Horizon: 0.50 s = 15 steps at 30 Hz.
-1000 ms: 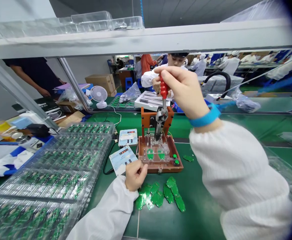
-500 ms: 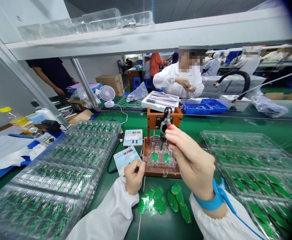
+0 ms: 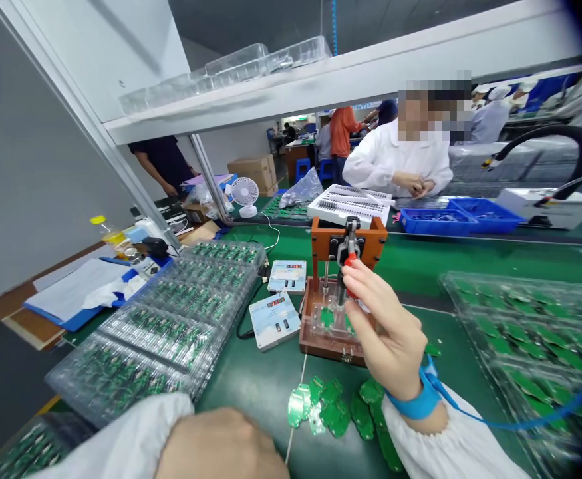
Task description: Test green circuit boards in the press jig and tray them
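A long green-topped table [image 3: 251, 392] runs through a busy electronics workshop. A white shelf [image 3: 320, 80] spans above it, and a co-worker [image 3: 395, 166] in a white coat sits across it beside blue bins [image 3: 437, 221]. A small desk fan [image 3: 245, 191] and cardboard boxes [image 3: 253, 169] stand further off. Clear blister trays [image 3: 171, 313] of circuit boards cover the table on the left, and another clear tray [image 3: 520, 332] lies on the right.

Compared with half a second ago, the left hand [image 3: 221, 446] has dropped away from the white meter box [image 3: 275, 320] to the bottom edge of the view, where it is blurred; I can't tell how its fingers stand. The right hand [image 3: 388, 332] stays up at the brown test jig [image 3: 333, 319], its fingers [image 3: 359, 285] pinched narrowly on the red handle [image 3: 351, 269] above the jig's base. A loose heap of green circuit boards [image 3: 333, 406] lies on the table just in front of the jig, one with a shiny, light-catching face.
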{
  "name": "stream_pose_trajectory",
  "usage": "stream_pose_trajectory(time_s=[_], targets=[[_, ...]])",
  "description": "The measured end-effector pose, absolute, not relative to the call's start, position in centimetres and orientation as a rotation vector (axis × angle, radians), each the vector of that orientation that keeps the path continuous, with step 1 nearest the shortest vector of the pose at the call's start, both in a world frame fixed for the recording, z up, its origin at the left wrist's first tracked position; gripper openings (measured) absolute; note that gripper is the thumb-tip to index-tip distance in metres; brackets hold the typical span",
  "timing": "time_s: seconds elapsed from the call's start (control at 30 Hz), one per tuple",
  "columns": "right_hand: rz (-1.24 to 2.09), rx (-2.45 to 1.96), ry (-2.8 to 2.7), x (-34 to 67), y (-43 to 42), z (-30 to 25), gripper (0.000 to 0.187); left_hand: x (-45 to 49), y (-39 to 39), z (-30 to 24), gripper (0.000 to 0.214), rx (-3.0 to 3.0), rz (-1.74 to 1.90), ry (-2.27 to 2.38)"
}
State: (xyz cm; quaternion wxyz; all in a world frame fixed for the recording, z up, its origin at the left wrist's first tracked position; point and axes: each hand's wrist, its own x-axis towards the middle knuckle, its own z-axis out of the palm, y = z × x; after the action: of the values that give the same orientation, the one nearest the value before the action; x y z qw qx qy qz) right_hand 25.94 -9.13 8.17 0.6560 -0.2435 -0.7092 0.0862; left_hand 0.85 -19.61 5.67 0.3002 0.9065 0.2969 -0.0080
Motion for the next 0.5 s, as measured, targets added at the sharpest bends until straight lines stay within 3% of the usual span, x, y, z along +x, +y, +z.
stream_pose_trajectory(time_s=[0.1,0.17,0.23,0.3,0.37,0.5], targets=[[0.203,-0.546,-1.607,25.9,-9.2,8.1,0.062,-0.3,-13.0,7.8,0.025,2.292,0.046,0.770],[0.191,-0.553,-1.613,25.9,-9.2,8.2,0.062,-0.5,-7.6,7.6,0.023,2.322,0.232,0.992],[0.178,-0.555,-1.624,26.0,-9.2,8.3,0.062,-0.6,-2.9,6.2,0.048,2.450,0.304,1.188],[0.165,-0.543,-1.641,26.0,-9.1,8.4,0.062,-0.9,0.3,4.3,0.087,2.491,0.142,1.338],[0.154,-0.532,-1.653,26.1,-9.0,8.5,0.062,-1.3,2.0,2.6,0.111,2.471,-0.059,1.393],[0.145,-0.535,-1.653,26.1,-8.9,8.4,0.063,-2.0,2.9,1.0,0.124,2.454,-0.236,1.350]])
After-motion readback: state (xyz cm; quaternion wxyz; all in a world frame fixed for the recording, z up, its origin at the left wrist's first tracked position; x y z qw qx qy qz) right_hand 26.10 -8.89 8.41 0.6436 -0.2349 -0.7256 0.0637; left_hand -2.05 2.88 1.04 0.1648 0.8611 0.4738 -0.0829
